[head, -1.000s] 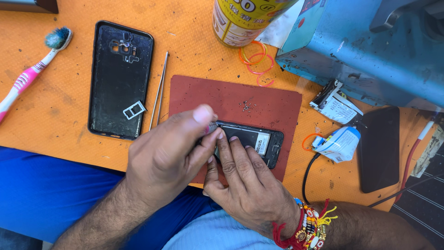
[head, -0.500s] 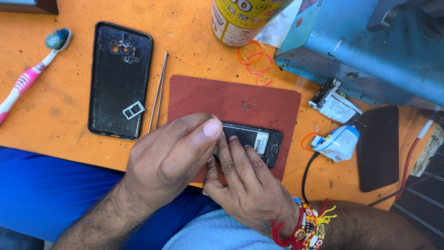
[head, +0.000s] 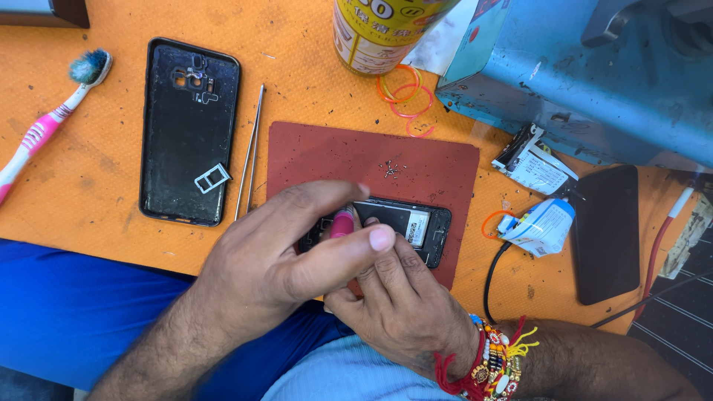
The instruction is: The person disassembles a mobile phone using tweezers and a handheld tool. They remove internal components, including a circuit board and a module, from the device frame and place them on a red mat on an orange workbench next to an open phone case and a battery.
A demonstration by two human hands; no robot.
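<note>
We see an opened phone lying on a red mat near the front edge of the orange table. The left hand is closed around a small pink-tipped tool, thumb and forefinger pinching it, tip resting on the phone's inside. The right hand lies below and grips the phone's lower edge with its fingers, steadying it. A few tiny screws sit on the mat above the phone. To the left lie tweezers, a black back cover with a small tray on it, and a pink toothbrush.
</note>
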